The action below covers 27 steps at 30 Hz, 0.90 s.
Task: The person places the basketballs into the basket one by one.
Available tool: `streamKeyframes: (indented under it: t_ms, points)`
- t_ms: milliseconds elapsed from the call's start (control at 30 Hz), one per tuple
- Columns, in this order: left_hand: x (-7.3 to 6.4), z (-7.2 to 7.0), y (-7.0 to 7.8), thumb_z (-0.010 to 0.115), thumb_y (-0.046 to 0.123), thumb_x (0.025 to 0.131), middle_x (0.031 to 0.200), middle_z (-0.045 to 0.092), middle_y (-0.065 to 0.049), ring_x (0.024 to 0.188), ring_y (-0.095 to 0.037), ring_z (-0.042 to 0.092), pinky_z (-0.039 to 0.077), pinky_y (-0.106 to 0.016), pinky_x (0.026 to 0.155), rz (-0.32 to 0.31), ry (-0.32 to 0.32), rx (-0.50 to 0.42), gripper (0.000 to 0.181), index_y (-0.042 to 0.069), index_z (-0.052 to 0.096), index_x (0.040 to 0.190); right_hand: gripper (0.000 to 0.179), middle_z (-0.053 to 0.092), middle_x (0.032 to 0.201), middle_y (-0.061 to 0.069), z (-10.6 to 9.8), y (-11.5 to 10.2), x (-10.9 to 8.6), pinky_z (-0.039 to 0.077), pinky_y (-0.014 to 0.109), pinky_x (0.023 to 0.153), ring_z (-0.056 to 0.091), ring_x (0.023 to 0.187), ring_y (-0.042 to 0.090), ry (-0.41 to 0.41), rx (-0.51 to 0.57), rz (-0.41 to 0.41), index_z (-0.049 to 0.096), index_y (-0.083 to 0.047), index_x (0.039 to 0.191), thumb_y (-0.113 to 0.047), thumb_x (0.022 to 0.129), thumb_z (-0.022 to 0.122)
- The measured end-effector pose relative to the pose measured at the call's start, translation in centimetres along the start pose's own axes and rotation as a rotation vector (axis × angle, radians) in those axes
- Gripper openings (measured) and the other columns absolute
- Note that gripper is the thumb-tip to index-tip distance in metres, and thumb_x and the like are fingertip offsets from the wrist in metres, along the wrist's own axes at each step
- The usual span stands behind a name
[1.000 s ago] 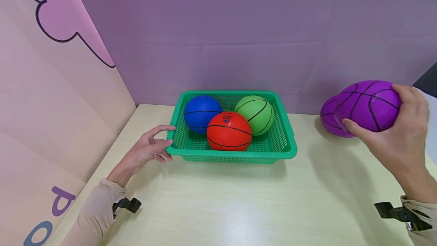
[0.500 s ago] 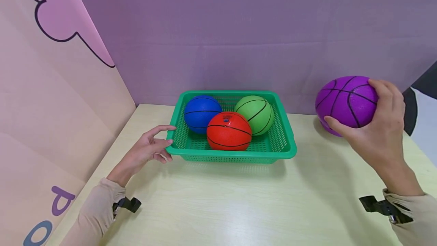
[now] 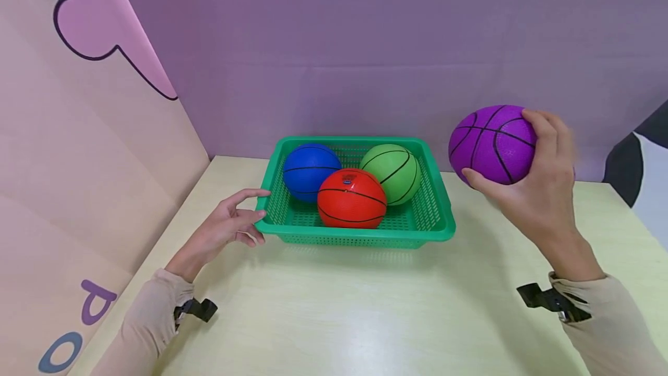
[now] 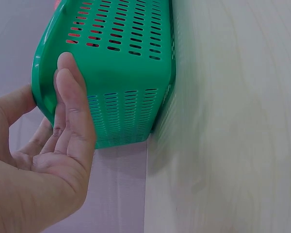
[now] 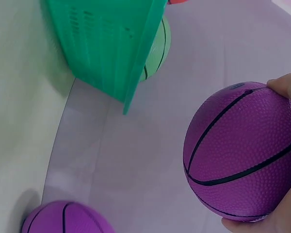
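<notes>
The right hand (image 3: 548, 187) grasps a purple ball (image 3: 487, 145) with black lines, thumb below and fingers over its right side, holding it raised above the table (image 3: 334, 306). This ball is to the right of a green basket (image 3: 407, 235), outside it and apart from its rim. The left hand (image 3: 224, 230) pinches the basket's near left corner, its thumb and fingers about the rim.

Three balls lie in the basket, which sits on the table: a blue ball (image 3: 311, 172) at the back left, a light green ball (image 3: 398, 174) at the back right and a red ball (image 3: 352, 205) in front of and between them. The right wrist view shows a second purple ball (image 5: 65, 219) on the table, partly cut off by the picture's edge. A purple backdrop (image 3: 365, 28) stands behind the table, and a pale panel (image 3: 68, 161) with a pink shape stands on the left.
</notes>
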<state>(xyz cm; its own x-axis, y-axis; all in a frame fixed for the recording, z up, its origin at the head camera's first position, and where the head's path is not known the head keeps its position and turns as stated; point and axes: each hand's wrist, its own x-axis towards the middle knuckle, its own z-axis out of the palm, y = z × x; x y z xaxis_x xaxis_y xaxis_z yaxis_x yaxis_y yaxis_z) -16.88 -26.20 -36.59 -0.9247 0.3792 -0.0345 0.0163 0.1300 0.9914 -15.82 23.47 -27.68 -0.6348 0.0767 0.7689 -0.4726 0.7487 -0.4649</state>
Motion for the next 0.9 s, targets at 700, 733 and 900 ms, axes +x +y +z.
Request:
streamKeyframes:
  t_ms: [700, 733, 900]
  points:
    - [0.0, 0.1, 0.2, 0.065, 0.020, 0.099, 0.078, 0.071, -0.015, 0.071, -0.030, 0.071, 0.061, -0.041, 0.068, -0.023, 0.013, -0.006, 0.049, 0.019, 0.047, 0.144, 0.098, 0.037, 0.150, 0.004, 5.4, -5.0, 2.8, 0.046, 0.056, 0.101, 0.037, 0.137, 0.018, -0.094, 0.112, -0.037, 0.042, -0.020, 0.147, -0.027, 0.064, 0.094]
    - [0.0, 0.1, 0.2, 0.065, 0.019, 0.099, 0.078, 0.071, -0.015, 0.071, -0.030, 0.072, 0.061, -0.041, 0.068, -0.022, 0.013, -0.006, 0.049, 0.019, 0.047, 0.144, 0.098, 0.037, 0.150, 0.003, 5.7, -5.1, 3.0, 0.046, 0.056, 0.101, 0.038, 0.136, 0.018, -0.105, 0.125, -0.029, 0.042, -0.020, 0.147, -0.027, 0.064, 0.094]
    - [0.0, 0.1, 0.2, 0.064, 0.018, 0.099, 0.078, 0.071, -0.014, 0.070, -0.028, 0.072, 0.061, -0.040, 0.068, -0.018, 0.012, -0.006, 0.047, 0.020, 0.048, 0.143, 0.096, 0.040, 0.147, 0.000, 7.3, -5.5, 4.1, 0.049, 0.053, 0.098, 0.044, 0.131, 0.017, -0.144, 0.175, -0.013, 0.041, -0.023, 0.147, -0.031, 0.067, 0.092]
